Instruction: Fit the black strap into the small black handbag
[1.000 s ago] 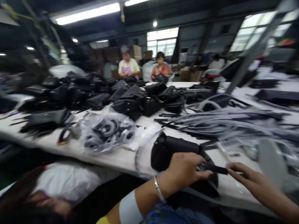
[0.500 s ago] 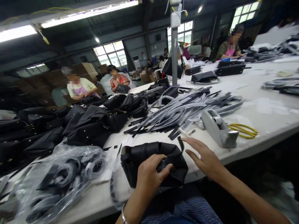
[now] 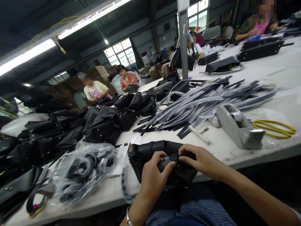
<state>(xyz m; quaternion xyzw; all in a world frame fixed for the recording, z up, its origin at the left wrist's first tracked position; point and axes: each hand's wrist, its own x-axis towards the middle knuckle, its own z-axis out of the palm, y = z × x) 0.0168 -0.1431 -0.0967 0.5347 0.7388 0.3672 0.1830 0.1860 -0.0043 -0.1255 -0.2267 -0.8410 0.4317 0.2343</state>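
Observation:
A black handbag with small metal fittings lies at the table's near edge in front of my lap. My left hand is closed on its front, thumb and fingers around a small part wrapped in greyish film. Just to the right, my right hand pinches a black strap against the bag's front, thumb below and fingers above. The two hands are close together but apart. My hands cover much of the bag's front, and the far end of the strap is hidden.
A clear plastic bag of coiled strips lies left, with piled black bags behind. Beyond my hands are loose grey and black straps. A tape dispenser and yellow-handled scissors lie right. Co-workers sit beyond the table.
My right hand has come in from the right of the bag to its front and now pinches the strap. My left hand stays on the bag. The camera view has turned left.

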